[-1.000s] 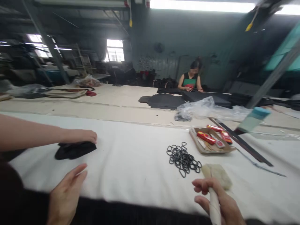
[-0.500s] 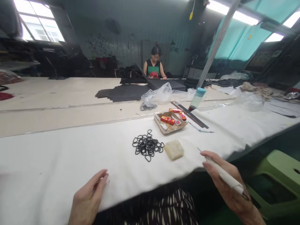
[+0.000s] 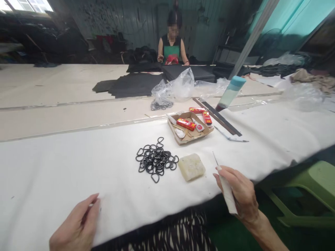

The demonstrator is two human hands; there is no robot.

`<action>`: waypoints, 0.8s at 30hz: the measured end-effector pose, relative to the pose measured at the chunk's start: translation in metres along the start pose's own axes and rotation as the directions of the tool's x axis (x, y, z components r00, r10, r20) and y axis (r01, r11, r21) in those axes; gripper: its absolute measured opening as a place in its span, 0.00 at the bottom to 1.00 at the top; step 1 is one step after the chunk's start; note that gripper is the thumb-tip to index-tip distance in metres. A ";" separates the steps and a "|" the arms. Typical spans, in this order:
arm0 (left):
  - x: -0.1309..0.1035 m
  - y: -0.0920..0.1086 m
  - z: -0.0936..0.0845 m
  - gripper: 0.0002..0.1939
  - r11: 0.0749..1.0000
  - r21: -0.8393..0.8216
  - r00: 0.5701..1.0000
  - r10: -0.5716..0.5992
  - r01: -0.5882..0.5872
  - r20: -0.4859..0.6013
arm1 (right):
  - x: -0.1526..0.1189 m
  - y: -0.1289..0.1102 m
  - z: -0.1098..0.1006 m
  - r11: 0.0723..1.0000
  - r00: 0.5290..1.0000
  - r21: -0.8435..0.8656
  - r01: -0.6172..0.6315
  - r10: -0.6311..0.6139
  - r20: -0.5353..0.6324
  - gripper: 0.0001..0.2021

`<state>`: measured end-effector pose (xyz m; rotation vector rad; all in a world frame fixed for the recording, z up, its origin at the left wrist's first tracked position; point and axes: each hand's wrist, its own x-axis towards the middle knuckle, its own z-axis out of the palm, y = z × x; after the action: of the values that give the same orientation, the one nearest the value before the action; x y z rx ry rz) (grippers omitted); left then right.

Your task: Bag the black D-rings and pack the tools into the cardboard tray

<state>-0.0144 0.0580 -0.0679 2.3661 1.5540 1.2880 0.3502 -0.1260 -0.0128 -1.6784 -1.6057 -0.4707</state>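
Note:
My right hand is closed around the pale wrapped handle of an awl, whose thin metal tip points up and away over the white cloth. At the lower left, my left hand rests by the cloth with thumb and fingertips drawn together; whether anything small is between them is hidden. Between the hands and farther off lies a pile of black D-shaped rings. Touching or nearly touching its right side is a yellowish wax-like block, left of the awl tip.
Behind the block sits a cardboard tray with red small boxes. Dark strips, a blue-capped bottle and a clear plastic bag are farther back. A person sits across the table. A green stool stands at right.
The view has tilted down and closer. My right hand has moved left toward the block, and the awl now points more upright. My left hand appears lower and farther left.

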 end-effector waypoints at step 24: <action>0.006 0.020 0.000 0.10 0.929 0.284 0.972 0.224 -0.235 0.074 | 0.033 0.029 0.008 0.257 0.636 0.732 -0.631 0.711 0.299 0.09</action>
<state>0.0014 0.0527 -0.0560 2.8099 1.5918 1.1006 0.3806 -0.0954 -0.0021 -1.3685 -0.6305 0.5788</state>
